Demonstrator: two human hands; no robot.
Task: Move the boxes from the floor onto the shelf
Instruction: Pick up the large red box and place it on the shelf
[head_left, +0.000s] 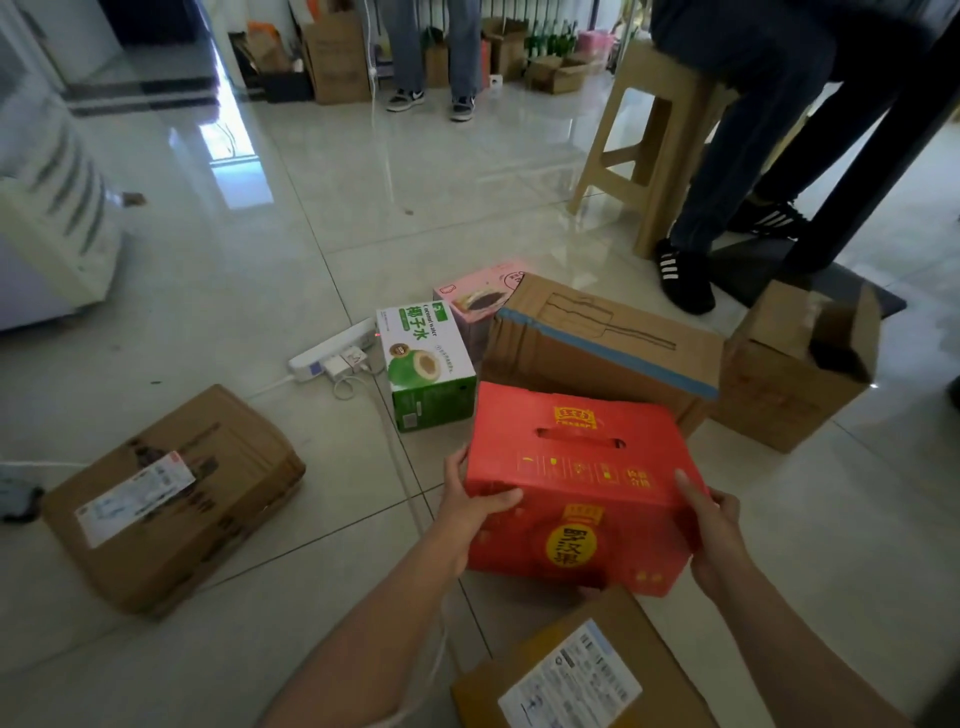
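Observation:
A red box (576, 478) with yellow print and a handle slot is held between both my hands above the tiled floor. My left hand (470, 506) grips its left side, thumb on the top face. My right hand (714, 530) grips its right side. Behind it lie a large brown carton with blue tape (597, 343), a green coconut-water box (428, 358), a pink box (475, 296) and an open brown carton (795, 364). A taped brown parcel (166, 493) lies at the left. Another labelled brown parcel (571, 670) sits just below the red box. No shelf is in view.
A white power strip (332, 353) with plugs and cables lies on the floor left of the green box. A tan plastic stool (654, 130) and a person's legs (727, 171) stand at the right. Another person (431, 62) stands far back among cartons. A white appliance (47, 208) is at the left.

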